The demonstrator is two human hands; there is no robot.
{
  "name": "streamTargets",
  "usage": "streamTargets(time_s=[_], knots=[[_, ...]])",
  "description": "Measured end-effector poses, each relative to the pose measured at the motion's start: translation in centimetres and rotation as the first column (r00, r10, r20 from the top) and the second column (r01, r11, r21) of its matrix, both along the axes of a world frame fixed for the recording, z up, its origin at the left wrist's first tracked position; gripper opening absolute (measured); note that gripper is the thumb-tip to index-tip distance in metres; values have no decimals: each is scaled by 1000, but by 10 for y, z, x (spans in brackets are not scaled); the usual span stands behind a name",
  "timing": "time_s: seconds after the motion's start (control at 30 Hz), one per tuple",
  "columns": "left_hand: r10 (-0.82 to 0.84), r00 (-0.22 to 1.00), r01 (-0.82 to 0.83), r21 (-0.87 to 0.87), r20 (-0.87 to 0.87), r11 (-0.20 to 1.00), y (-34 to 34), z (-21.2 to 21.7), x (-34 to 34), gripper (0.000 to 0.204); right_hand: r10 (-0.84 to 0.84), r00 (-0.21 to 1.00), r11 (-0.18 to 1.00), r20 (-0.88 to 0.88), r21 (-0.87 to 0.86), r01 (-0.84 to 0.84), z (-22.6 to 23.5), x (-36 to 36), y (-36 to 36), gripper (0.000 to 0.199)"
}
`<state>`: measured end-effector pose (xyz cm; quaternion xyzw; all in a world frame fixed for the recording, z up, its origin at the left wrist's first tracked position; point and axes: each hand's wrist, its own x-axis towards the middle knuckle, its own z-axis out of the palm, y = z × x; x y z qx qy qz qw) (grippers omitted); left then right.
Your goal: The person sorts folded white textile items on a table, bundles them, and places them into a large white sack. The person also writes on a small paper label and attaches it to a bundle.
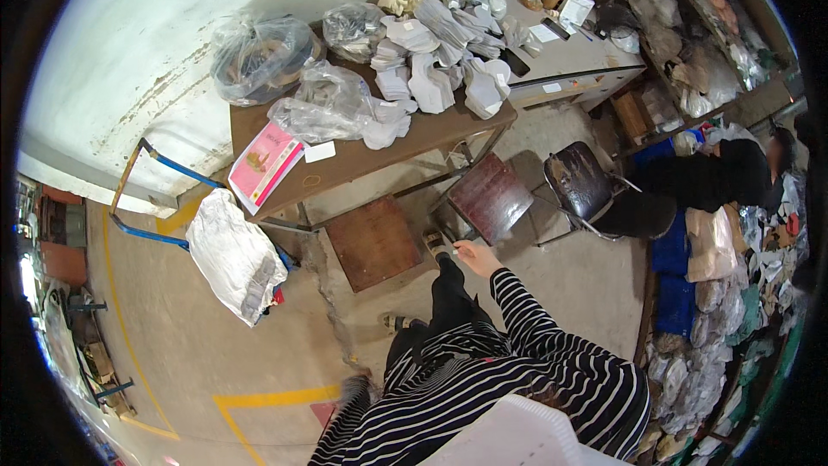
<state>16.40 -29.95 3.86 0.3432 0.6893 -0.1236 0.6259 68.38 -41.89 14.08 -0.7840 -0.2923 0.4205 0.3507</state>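
Note:
My right hand (476,257) hangs in front of my body, over the floor near my foot and the dark red stool (492,198). Its fingers are curled together at the tips, and whatever may be between them is too small to make out. My left arm, in a striped sleeve (347,410), hangs low at my side; the left hand (360,374) is a small blur with its fingers unreadable. Ahead stands a brown table (345,168) bearing stacks of grey-white cut pieces (427,78), clear plastic bags (323,102) and a pink-and-white printed packet (266,164). Neither hand touches the table.
A brown wooden stool (373,242) stands before the table. Left of it is a blue-framed trolley (164,164) with a white sack (233,250). On the right are a black padded chair (580,181), a person in dark clothes (716,174), blue crates (674,302) and heaped plastic bags (699,371).

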Motion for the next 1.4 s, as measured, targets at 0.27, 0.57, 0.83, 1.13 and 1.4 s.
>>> streamTargets(time_s=[0.27, 0.57, 0.83, 1.13, 1.4], knots=[[734, 377, -804, -193, 565, 562, 266, -48, 212, 23, -64, 994, 988, -83, 137, 75, -27, 116, 74, 33], [-701, 683, 223, 857, 203, 465, 345, 76, 704, 46, -415, 909, 874, -39, 262, 410, -46, 344, 273, 46], [-561, 818, 421, 793, -124, 439, 336, 93, 824, 79, -533, 793, 830, 294, 363, 423, -72, 398, 316, 87], [-267, 859, -120, 677, 438, 726, 275, 57, 665, 59, -282, 917, 949, 283, 226, 222, -36, 395, 311, 100], [-215, 834, -192, 633, 508, 750, 274, 32, 642, 59, -521, 830, 850, 199, 208, 484, -39, 371, 321, 52]])
